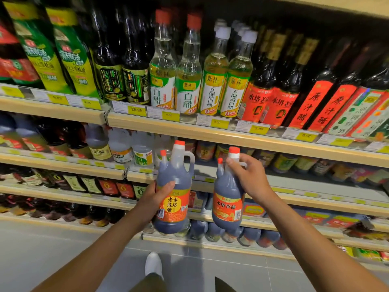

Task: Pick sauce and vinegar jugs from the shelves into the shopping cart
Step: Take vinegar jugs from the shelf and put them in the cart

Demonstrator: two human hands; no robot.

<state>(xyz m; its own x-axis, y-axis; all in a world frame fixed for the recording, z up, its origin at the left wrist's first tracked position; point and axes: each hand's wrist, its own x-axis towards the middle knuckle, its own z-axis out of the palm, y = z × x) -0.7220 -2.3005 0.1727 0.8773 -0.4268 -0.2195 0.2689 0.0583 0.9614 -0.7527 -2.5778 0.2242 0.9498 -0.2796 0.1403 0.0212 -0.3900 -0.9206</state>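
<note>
Two dark vinegar jugs are held in the air in front of the shelves (210, 134), one per hand, both clear of the shelf boards and neither yet in the shopping cart, which is not in view. Upright, the left jug (179, 171) sits in the left hand (155, 198), whose fingers (168, 184) wrap round the body at the level of the orange label (173, 207), thumb across the front; its moulded loop handle (191, 159) beside the neck is free. By contrast, the right jug (227, 187) hangs from the right hand (249, 175), whose fingers (233, 163) are clamped round the neck and the top of the handle, just below the cap (234, 150). Each jug carries a small red-capped bottle (163, 154) fixed beside its neck. Handling judgement: both jugs appear full to the shoulder, so expect considerable weight and a liquid load that shifts when tilted. The walls look like translucent plastic, stiff enough to grip yet liable to flex under a hard squeeze, and less fragile than the glass bottles (189, 66) on the shelf above. Smooth body and glossy label likely offer poor friction, so the body hold on the left jug is judged the less secure. Preferred hold: fingers through the loop handle, jug upright, cap upward. Avoid lifting by the small attached bottle, which may pull loose
</note>
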